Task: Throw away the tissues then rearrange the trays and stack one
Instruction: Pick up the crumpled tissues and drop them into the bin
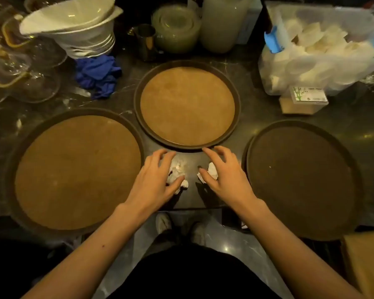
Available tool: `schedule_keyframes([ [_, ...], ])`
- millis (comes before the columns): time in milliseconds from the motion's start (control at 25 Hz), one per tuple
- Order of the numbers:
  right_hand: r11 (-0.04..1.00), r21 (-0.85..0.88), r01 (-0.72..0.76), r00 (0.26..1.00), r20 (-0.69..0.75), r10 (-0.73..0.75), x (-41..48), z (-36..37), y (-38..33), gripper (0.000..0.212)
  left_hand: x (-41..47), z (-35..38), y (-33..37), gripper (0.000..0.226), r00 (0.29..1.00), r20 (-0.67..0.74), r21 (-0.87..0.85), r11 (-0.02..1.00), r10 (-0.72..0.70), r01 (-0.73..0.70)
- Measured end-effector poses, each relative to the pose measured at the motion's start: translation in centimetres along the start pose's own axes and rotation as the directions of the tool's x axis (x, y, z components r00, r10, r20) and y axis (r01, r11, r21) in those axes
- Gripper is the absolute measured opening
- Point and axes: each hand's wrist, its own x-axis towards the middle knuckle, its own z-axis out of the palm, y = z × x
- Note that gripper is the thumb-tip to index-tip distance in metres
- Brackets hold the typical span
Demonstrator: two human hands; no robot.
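Three round trays lie on the dark counter: a large cork-lined tray [76, 169] at the left, a smaller cork-lined tray [187, 105] in the middle at the back, and a dark brown tray [300, 180] at the right. Between them, near the front edge, lie crumpled white tissues. My left hand [153, 182] hovers over one tissue clump [177, 173], fingers spread and touching it. My right hand [222, 173] curls over a second tissue [212, 170], fingertips on it. Neither tissue is lifted off the counter.
Stacked white bowls [78, 29] and glassware [15, 67] crowd the back left beside a blue cloth [97, 74]. A metal cup [146, 42], plastic containers [175, 29] and a clear bin of napkins [320, 46] line the back. A small box [304, 100] sits right.
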Motion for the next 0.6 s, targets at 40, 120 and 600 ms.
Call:
schedule_keyframes([
  [40,0.999,-0.004,-0.046,0.999,0.024,0.046,0.1,0.7,-0.2,0.054,0.1,0.5,-0.7,0.061,1.0,0.029,-0.017,1.0,0.003,-0.003],
  [120,0.991,-0.029,-0.13,0.99,0.046,0.131,0.0,1.7,-0.4,0.053,0.1,1.0,-1.7,0.06,0.996,0.084,-0.037,0.999,0.008,-0.005],
  [600,0.975,0.01,-0.221,0.974,0.05,0.22,-0.2,3.3,1.1,0.036,0.1,3.2,-2.3,0.044,0.983,0.185,-0.125,0.992,-0.011,0.034],
])
